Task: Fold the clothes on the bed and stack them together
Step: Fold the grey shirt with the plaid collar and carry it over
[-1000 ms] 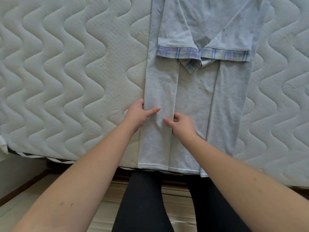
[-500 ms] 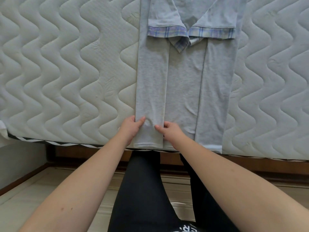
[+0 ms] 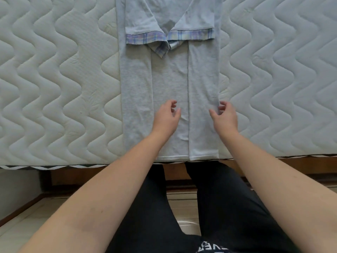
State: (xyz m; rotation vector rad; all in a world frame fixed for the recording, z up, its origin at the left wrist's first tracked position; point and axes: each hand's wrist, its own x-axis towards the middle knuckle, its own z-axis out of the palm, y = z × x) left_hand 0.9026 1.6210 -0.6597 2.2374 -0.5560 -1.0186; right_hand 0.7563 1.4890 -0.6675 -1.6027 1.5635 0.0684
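Both hands have left the shirt's (image 3: pixel 169 84) left flap and moved to its right flap: the left hand (image 3: pixel 166 117) and right hand (image 3: pixel 225 117) hover, fingers loosely curled, grasping nothing. The shirt lies folded lengthwise on the mattress (image 3: pixel 54 79) (sleeves tucked in), so crosswise folding looks next. No containers show.

A bare quilted mattress (image 3: pixel 60 92), stitched in wavy lines, carries one grey T-shirt (image 3: pixel 169 83) (both sides folded inward, plaid-trimmed sleeves crossing near the top). The shirt lies flat, its hem at the mattress's near edge, above a wooden bed frame (image 3: pixel 300 167).
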